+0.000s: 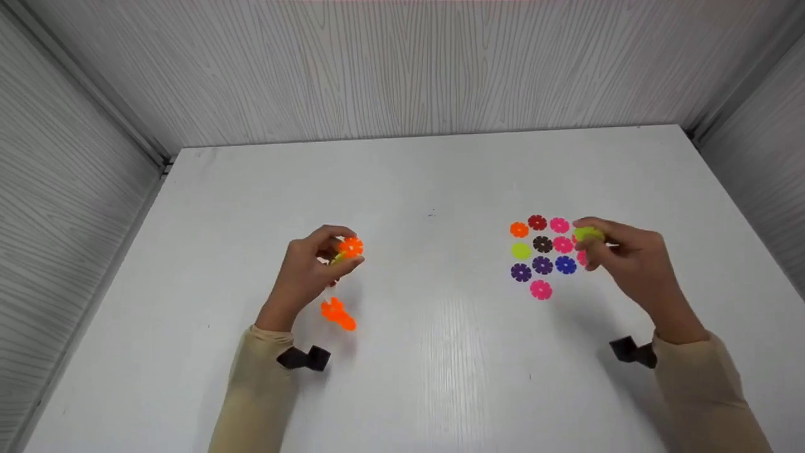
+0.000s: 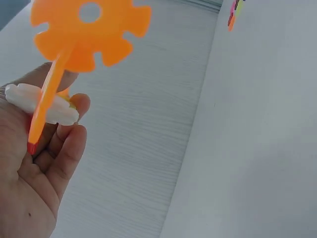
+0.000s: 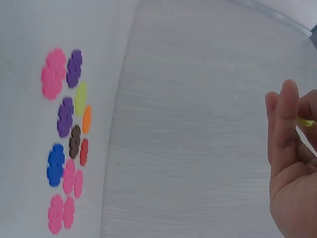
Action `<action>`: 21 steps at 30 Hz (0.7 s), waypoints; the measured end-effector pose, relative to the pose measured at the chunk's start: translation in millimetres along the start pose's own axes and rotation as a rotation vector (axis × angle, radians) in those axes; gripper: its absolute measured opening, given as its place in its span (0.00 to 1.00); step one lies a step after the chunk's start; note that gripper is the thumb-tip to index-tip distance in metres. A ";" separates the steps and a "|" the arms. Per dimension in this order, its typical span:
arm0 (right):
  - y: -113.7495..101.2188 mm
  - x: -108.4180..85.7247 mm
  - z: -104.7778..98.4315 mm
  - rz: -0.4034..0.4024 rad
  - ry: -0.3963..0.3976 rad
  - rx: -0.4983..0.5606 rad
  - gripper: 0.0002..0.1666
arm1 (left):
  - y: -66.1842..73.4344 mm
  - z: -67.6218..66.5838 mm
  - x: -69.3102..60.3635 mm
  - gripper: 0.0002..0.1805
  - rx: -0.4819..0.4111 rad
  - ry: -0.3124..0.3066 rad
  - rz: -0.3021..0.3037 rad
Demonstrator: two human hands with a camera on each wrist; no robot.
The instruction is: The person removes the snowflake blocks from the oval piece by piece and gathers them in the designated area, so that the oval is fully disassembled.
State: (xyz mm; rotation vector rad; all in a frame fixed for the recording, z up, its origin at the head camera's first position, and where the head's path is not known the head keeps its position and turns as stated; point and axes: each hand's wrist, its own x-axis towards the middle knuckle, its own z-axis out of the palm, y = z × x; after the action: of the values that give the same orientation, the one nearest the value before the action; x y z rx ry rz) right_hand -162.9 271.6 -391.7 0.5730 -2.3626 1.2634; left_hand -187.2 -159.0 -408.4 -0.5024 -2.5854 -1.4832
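My left hand (image 1: 305, 261) grips a built-up piece of interlocking flower-shaped plastic discs. An orange disc (image 1: 351, 246) shows at its fingertips, with some yellow beside it. More orange discs (image 1: 338, 313) of the piece stick out below that hand. In the left wrist view, a large orange disc (image 2: 114, 29) stands close to the camera, and a white disc (image 2: 29, 96) lies against the fingers. Over the right end of the disc group, my right hand (image 1: 638, 251) pinches a yellow-green disc (image 1: 589, 234). Only a sliver of that yellow-green disc (image 3: 305, 122) shows in the right wrist view.
Several loose discs lie flat in rough rows on the white table (image 1: 434, 352): among them a blue disc (image 1: 565, 265), a brown disc (image 1: 543, 244) and a lower pink disc (image 1: 541, 290). The right hand partly covers some pink ones. Wood-grain panels (image 1: 402, 69) enclose the back and sides.
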 end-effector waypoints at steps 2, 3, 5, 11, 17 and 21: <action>2.7 4.5 -6.2 0.045 -0.030 -0.035 0.16 | 1.0 1.5 4.8 0.17 0.007 -0.035 -0.004; 3.7 5.5 -7.2 0.069 -0.055 -0.045 0.15 | 1.2 3.9 7.0 0.18 0.006 -0.059 -0.003; 5.9 6.4 -7.6 0.117 -0.096 -0.050 0.15 | -0.3 10.1 10.0 0.19 0.022 -0.090 -0.013; 18.9 5.5 -11.4 0.233 -0.164 -0.096 0.19 | -2.7 21.3 13.9 0.20 0.053 -0.125 -0.061; 25.8 5.7 -14.6 0.306 -0.233 -0.139 0.22 | -2.2 27.3 21.4 0.21 0.017 -0.131 -0.056; 28.0 4.9 -15.8 0.350 -0.266 -0.140 0.21 | -3.1 34.5 26.1 0.21 0.017 -0.123 -0.035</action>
State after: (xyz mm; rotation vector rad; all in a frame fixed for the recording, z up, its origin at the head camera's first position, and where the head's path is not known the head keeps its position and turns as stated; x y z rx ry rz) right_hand -179.3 298.4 -400.1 0.3053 -2.8435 1.2069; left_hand -210.6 -125.0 -421.7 -0.5667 -2.7106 -1.4842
